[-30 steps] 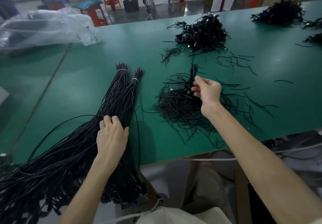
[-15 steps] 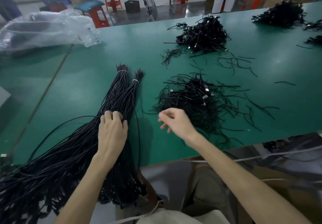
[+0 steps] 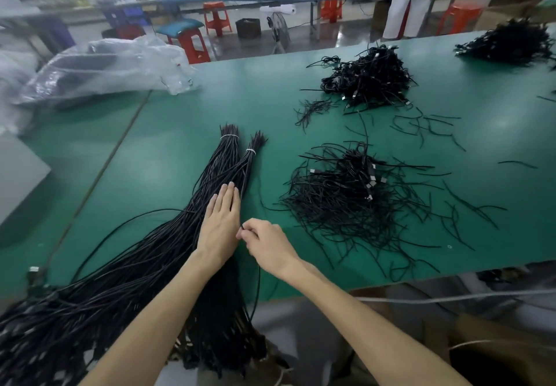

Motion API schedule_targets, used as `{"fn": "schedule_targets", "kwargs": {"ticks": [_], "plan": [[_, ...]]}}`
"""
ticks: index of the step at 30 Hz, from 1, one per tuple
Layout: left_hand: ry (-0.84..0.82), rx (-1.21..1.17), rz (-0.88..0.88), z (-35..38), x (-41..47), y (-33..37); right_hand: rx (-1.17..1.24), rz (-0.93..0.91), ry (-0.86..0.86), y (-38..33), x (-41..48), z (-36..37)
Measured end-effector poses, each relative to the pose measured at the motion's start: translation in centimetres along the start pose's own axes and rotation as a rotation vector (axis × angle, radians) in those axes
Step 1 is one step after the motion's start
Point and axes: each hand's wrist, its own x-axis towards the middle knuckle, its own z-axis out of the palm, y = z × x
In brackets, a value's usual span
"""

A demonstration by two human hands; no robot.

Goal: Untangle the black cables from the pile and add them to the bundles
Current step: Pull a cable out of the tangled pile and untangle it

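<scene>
While the fingers point(image 3: 247, 230) of our right hand point(image 3: 266, 246) pinch one black cable point(image 3: 257, 289) right at the edge of the bundles point(image 3: 210, 205), we judge the task well under way but far from finished. The cable runs down from the pinch and off the near edge of the table point(image 3: 168, 157), just beside the bundled strands, so it looks free of the tangle and ready to be laid in. Under our left hand point(image 3: 219, 226) lie two thick bundles, each cinched near its far tip with a white tie point(image 3: 229, 136). They fan wide toward us and hang over the table edge. That much we count as sorted. To the right, near them but apart, the pile point(image 3: 355, 199) is a broad tangle with many loose ends. Another heap point(image 3: 370, 79) and a far heap point(image 3: 508, 43) sit farther back, so by our reckoning most of the work is yet to do.

The right fingers are curled in, thumb and forefinger closed on the cable, knuckles up, with the forearm reaching in from the lower right. The left fingers point(image 3: 227, 196) lie straight and together, flat on the bundles, grasping nothing and only pressing down. The palm faces down and the forearm comes up from the lower left. Our two hands nearly touch at the pinch.
</scene>
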Motion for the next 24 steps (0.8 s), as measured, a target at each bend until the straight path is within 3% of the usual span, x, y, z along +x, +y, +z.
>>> {"fn": "schedule_targets", "kwargs": {"ticks": [6,10,12,15,18,22,24], "plan": [[0.004,-0.132,-0.003,-0.7,0.4,-0.3,0.337,-0.086,0.177,-2.4,-2.8,-3.7],[0.353,-0.471,0.046,-1.9,-0.8,0.7,0.875,0.041,0.267,-3.6,-2.6,-7.8],[0.394,-0.677,0.102,-2.9,-1.8,1.5,1.165,0.105,0.286,-3.7,-2.1,-9.6],[0.236,-1.005,0.174,-4.3,-3.3,3.3,1.532,0.187,0.344,-3.3,-1.1,-11.4],[-0.020,-1.513,0.133,-5.5,-3.9,4.9,1.694,0.258,0.425,-1.5,-0.3,-11.5],[-0.200,-1.956,0.121,-5.4,-4.2,4.2,1.712,0.339,0.503,1.9,-0.2,-9.8],[-0.230,-2.146,0.034,-5.0,-3.9,3.6,1.582,0.350,0.531,3.3,-0.5,-8.3]]}}
